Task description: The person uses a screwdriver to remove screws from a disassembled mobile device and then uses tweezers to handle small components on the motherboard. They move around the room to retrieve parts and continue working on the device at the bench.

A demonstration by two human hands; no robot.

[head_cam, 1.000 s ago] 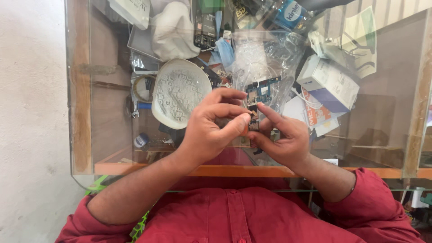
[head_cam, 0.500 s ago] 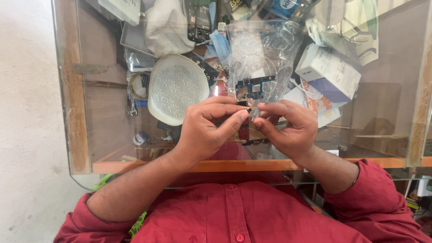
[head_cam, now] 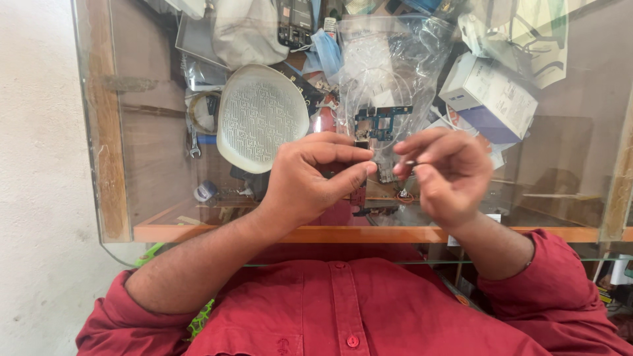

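My left hand (head_cam: 306,181) pinches the lower end of a small dark-blue circuit board (head_cam: 379,122), which sticks up above its thumb and forefinger. My right hand (head_cam: 452,171) is a short gap to the right, its thumb and forefinger closed on a tiny thin metal piece (head_cam: 409,162) that is too small to identify. Both hands hover over the glass top (head_cam: 151,165) of a wood-framed display case. My red shirt sleeves are rolled up at the forearms.
Under or on the glass lie a white perforated oval shell (head_cam: 260,115), a crumpled clear plastic bag (head_cam: 395,53), a white-and-purple box (head_cam: 488,92), a blue face mask (head_cam: 324,56), a white cloth (head_cam: 247,29) and a small wrench (head_cam: 193,142). A pale wall (head_cam: 36,165) stands at left.
My hands, pressed together on the board before, have come apart. The right hand has drawn away to the right with a tiny piece between its fingers; the left keeps the board.
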